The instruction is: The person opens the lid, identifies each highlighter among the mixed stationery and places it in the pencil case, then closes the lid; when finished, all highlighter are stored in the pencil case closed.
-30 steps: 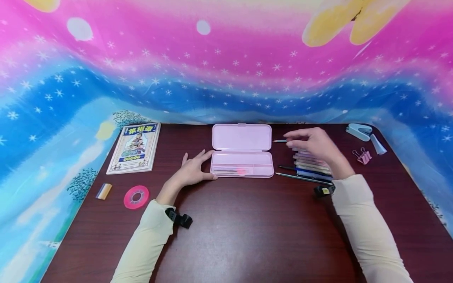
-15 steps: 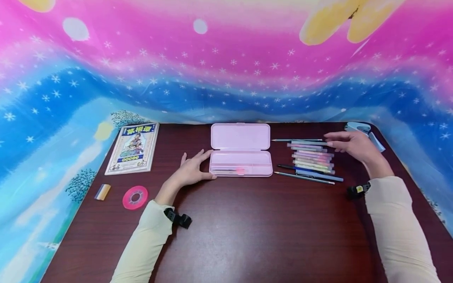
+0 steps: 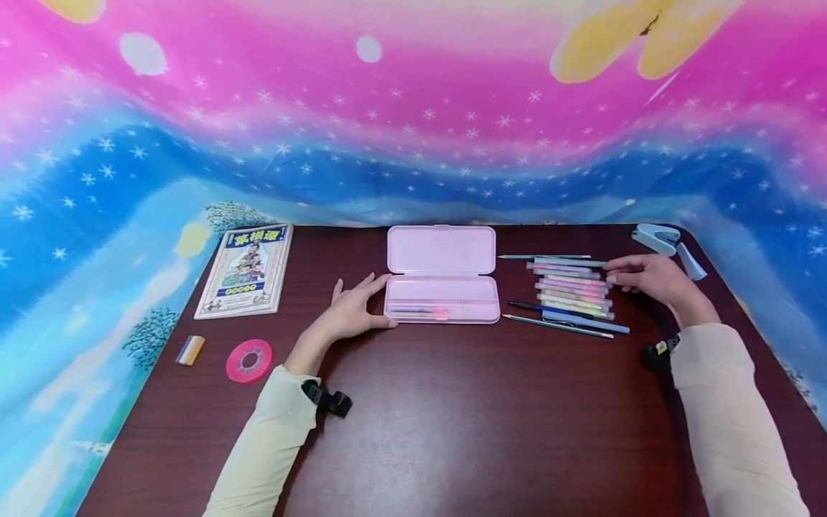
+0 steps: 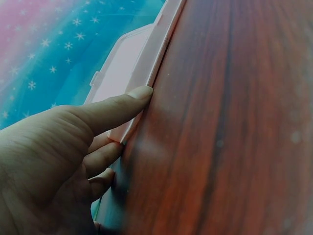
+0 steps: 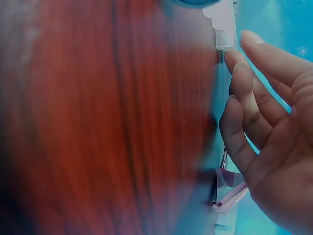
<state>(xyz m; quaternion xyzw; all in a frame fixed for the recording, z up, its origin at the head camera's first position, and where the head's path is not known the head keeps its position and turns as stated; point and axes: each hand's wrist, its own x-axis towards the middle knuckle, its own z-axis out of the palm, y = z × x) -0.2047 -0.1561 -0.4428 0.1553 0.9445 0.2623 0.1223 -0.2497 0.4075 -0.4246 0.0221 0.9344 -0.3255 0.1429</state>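
Observation:
A pale pink pencil case [image 3: 442, 289] lies with its lid raised at the table's back middle; several slim pens or refills [image 3: 420, 311] are in its front compartment. My left hand [image 3: 345, 312] holds its left end, thumb at the front edge and fingers round the corner. Right of the case, several highlighters and pens [image 3: 573, 291] lie in a row. My right hand [image 3: 659, 281] is at the right ends of the rear pens, fingers loosely bent. In the right wrist view a clear pen end [image 5: 226, 39] is close to the fingertips; contact is hard to tell.
A pencil [image 3: 545, 256] lies behind the row and another [image 3: 558, 327] in front. A light blue stapler [image 3: 655, 238] stands at the back right, with a pink binder clip [image 5: 230, 191] near the right hand. At left are a book [image 3: 245, 271], eraser [image 3: 190, 350] and pink tape roll [image 3: 249, 360].
My right hand has moved right from above the rear pencil to the ends of the pens, then slightly nearer. The row of pens is now uncovered. My left hand stays on the pencil case.

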